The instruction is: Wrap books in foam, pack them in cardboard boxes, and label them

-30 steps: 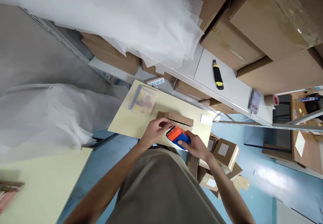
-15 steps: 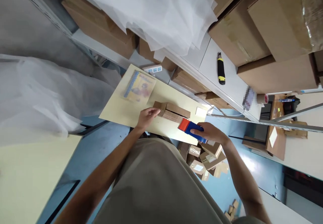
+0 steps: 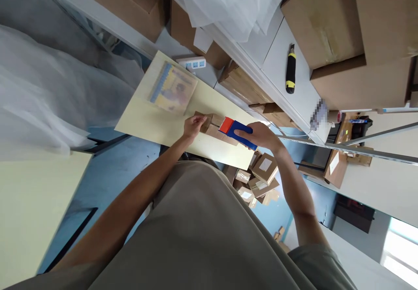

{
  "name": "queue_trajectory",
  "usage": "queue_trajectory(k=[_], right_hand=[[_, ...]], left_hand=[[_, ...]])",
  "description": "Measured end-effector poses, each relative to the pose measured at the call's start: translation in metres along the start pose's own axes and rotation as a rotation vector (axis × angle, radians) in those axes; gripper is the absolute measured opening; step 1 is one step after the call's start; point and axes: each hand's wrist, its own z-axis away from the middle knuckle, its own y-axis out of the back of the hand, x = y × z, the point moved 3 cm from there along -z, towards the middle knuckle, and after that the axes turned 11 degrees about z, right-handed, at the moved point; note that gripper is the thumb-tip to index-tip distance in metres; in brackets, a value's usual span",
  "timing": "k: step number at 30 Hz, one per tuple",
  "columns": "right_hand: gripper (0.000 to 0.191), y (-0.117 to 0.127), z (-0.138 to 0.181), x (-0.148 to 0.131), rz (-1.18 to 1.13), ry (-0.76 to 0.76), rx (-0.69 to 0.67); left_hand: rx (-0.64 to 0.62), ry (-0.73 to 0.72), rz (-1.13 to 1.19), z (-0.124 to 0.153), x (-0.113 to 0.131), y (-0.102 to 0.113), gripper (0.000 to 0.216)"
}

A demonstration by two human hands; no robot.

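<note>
A small cardboard box (image 3: 214, 132) lies on the cream tabletop (image 3: 156, 124) in front of me. At its left end is my left hand (image 3: 193, 126), its fingers pinched together on the box's end flap. In my right hand (image 3: 263, 136) is a blue tape dispenser (image 3: 240, 134) with a red front part. The red end is over the box's top, covering part of its right half; whether it touches the cardboard is hard to tell. To the left of the box, a flat colourful printed picture (image 3: 174, 89) under a clear cover lies on the tabletop.
A yellow-and-black utility knife (image 3: 290, 69) rests on the white shelf (image 3: 277, 81) above. A power strip (image 3: 192, 62) sits behind the tabletop. Large cartons (image 3: 323, 24) and white packing sheets (image 3: 228, 2) fill the shelf. Several boxes (image 3: 265, 168) are piled on the floor, right.
The tape dispenser in my right hand has moved left, further over the box. My left hand stays at the box's left end. The whole view has shifted with my head.
</note>
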Motion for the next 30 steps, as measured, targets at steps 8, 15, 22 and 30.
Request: queue_trajectory(k=[8,15,22,30], right_hand=[[0.070,-0.005,-0.013,-0.017,0.124,-0.035,-0.042],[0.071,-0.006,-0.015,-0.010,0.159,-0.016,-0.068],[0.070,-0.006,-0.007,0.005,0.128,-0.005,-0.105],[0.067,-0.008,-0.006,0.012,0.433,0.015,-0.001]], left_hand=[[0.004,-0.085,-0.169,-0.007,-0.027,-0.009,0.028],[-0.043,-0.319,-0.447,-0.009,-0.028,0.007,0.048],[-0.557,-0.493,-0.661,0.013,0.004,-0.007,0.088],[-0.632,-0.468,-0.874,0.014,0.009,-0.036,0.062]])
